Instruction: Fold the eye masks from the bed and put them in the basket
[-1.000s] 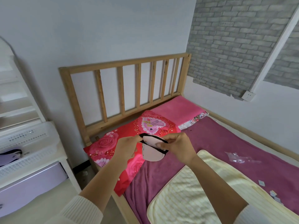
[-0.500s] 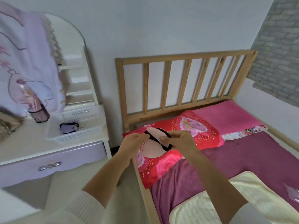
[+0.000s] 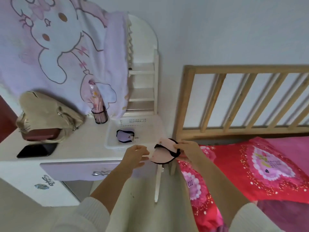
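Pinching the folded pink eye mask point(image 3: 163, 154) by its right edge, the right hand point(image 3: 189, 151) holds it in the air. The left hand point(image 3: 135, 156) curls at its left edge, grip unclear. Just beyond, leftward, sits the white basket point(image 3: 108, 131), nearer the left hand, with a purple mask point(image 3: 124, 136) inside.

A white dressing table point(image 3: 80, 153) stands at the left, its lilac drawer front point(image 3: 70, 168) bearing a silver bow-shaped handle point(image 3: 98, 173). A pale blanket printed with a cartoon rabbit point(image 3: 55, 44) hangs over its far part, beside narrow white shelves point(image 3: 142, 84). On the tabletop a beige handbag point(image 3: 48, 111) slumps over a dark red box point(image 3: 41, 133), with a black phone point(image 3: 37, 150) lying flat nearer. A dark mesh cup of pink sticks point(image 3: 100, 114) stands upright just right of the bag. At the right lies a red floral pillow point(image 3: 250, 169), and a plain pink pillow point(image 3: 291, 144) beyond it.
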